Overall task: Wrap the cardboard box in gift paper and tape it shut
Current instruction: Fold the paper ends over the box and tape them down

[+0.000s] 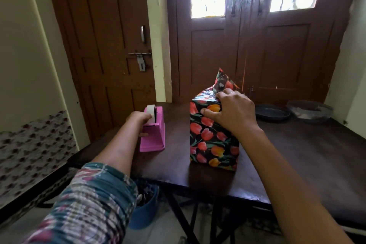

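Dark pan (272, 115), grey basin (310, 112), brown doors (277, 49)

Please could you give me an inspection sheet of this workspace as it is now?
Surface: dark wooden table.
Job's things: box upright, wrapped in flowered paper, one flap standing up; pink tape dispenser left of it.
Clutter: dark pan and grey pan at far right.
Hands: left hand holds the tape dispenser; right hand grips the box top.
Cables: nothing seen.
Surroundings: brown doors behind, blue bucket under the table.

Glossy paper box (213, 134), pink plastic dispenser (153, 136), polished wooden table (297, 154).
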{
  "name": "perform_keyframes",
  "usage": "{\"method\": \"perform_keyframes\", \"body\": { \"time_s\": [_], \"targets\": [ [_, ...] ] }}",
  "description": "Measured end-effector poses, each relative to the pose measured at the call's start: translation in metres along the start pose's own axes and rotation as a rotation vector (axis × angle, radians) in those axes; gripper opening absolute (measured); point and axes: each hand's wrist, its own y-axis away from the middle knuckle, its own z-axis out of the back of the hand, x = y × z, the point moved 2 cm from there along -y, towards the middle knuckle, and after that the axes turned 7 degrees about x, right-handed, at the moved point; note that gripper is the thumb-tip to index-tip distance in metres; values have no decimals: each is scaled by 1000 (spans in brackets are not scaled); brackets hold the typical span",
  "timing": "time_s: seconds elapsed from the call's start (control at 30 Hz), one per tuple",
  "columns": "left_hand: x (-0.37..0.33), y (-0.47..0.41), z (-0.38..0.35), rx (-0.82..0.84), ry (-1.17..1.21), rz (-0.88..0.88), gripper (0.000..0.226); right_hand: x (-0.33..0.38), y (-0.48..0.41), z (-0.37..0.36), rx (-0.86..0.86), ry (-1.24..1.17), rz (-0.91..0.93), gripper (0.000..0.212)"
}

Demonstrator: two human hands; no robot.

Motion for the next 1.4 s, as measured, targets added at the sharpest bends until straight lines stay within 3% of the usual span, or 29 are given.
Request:
{"method": "perform_keyframes", "body": {
  "time_s": [0.27,0.53,0.77,0.9,1.2,1.3,1.4],
  "targets": [
    [-12,17,-7,53,126,9,40,1,1,0,-2,-10,-19,69],
    [9,18,-19,-67,499,-135,26,1,2,0,-10,-20,-27,65],
    [29,28,-31,-127,635,-227,15,0,2,-1,-29,-15,-40,65],
    [50,38,-40,-192,622,-301,7,0,1,-3,-29,-17,-41,66],
    [69,32,-45,-226,538,-301,14,-5,-2,0,18,-16,-13,70],
    [73,24,-41,-245,420,-314,14,-15,-11,9,156,-183,-29,78],
    [73,15,-32,-274,198,-334,17,-29,-23,17,226,-442,-60,64]
  ]
}}
